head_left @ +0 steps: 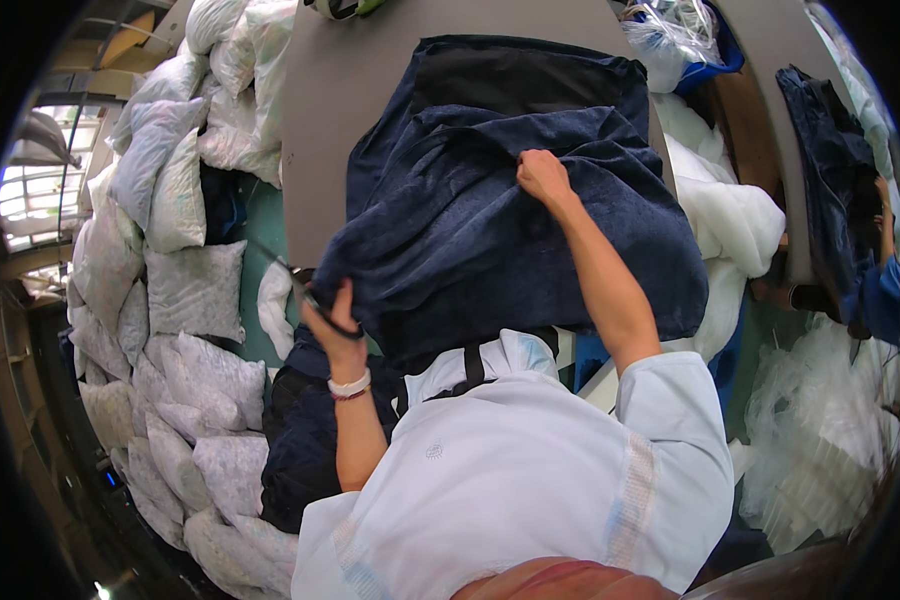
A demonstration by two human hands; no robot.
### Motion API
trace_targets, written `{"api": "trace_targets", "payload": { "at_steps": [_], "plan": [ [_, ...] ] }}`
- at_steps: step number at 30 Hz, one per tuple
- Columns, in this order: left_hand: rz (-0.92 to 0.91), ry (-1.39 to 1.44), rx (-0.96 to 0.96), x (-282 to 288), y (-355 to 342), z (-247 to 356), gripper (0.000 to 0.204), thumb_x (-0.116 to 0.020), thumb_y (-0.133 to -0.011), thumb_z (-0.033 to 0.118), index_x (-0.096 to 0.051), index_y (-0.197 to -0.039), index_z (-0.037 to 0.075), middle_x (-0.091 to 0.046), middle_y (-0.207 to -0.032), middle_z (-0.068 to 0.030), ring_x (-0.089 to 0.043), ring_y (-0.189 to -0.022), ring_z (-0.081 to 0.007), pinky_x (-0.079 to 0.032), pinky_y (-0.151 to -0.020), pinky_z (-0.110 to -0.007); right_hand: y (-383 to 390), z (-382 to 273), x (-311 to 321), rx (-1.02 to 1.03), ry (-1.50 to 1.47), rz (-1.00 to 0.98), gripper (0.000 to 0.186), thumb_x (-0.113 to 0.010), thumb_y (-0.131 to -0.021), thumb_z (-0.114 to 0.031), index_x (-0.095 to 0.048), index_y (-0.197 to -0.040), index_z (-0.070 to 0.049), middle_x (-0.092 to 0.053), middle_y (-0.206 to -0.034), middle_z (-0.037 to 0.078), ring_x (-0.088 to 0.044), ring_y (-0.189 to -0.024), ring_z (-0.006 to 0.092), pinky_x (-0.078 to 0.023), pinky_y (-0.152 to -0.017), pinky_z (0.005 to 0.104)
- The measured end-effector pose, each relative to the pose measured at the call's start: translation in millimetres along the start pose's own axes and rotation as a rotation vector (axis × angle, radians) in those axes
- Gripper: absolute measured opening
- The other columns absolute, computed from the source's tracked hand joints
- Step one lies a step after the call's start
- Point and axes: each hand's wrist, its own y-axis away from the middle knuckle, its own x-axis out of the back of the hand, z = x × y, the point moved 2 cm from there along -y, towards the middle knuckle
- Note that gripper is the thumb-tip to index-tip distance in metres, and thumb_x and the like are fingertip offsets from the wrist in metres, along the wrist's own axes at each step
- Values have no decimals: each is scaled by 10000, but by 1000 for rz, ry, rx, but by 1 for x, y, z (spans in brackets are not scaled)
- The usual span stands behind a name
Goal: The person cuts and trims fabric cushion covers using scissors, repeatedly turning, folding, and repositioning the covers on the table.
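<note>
A large navy plush fabric piece [510, 230], apparently a cover, lies rumpled over the table and hangs past its near edge. Its far part shows a smoother black panel [515, 80]. My right hand [545, 178] is closed on a fold near the middle of the cloth. At the cloth's left near corner, my left hand [332, 335] holds dark-handled scissors [318, 300], fingers through the loops. The blades point up and left, away from the fabric, and look blurred. Whether that hand also touches the cloth I cannot tell.
White stuffed cushions [195, 290] are piled along the left. More dark fabric [305, 430] hangs beside my left arm. White batting [725, 215] and a blue bin [710, 60] of clear plastic stand right of the grey table [320, 130]. Another person's arm [885, 220] shows at far right.
</note>
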Motion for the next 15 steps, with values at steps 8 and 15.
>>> {"api": "trace_targets", "payload": {
  "at_steps": [8, 15],
  "plan": [
    [656, -258, -383, 129, 98, 125, 399, -597, -780, 165, -462, -1124, 14, -531, -1115, -101, -524, -1034, -226, -397, -955, -353, -45, 60, -24, -30, 154, 596, 352, -648, -719, -308, -621, -879, 4, -597, -942, 192, -562, -899, 361, -496, -685, 425],
    [975, -84, -389, 228, 195, 136, 318, -560, -802, 89, -519, -1110, 20, -552, -1135, -117, -551, -1030, -239, -420, -956, -368, -89, 42, -153, 562, -513, 122, 383, -559, -814, -273, -605, -1066, 10, -577, -1090, 267, -550, -1045, 374, -430, -904, 430]
  ]
}}
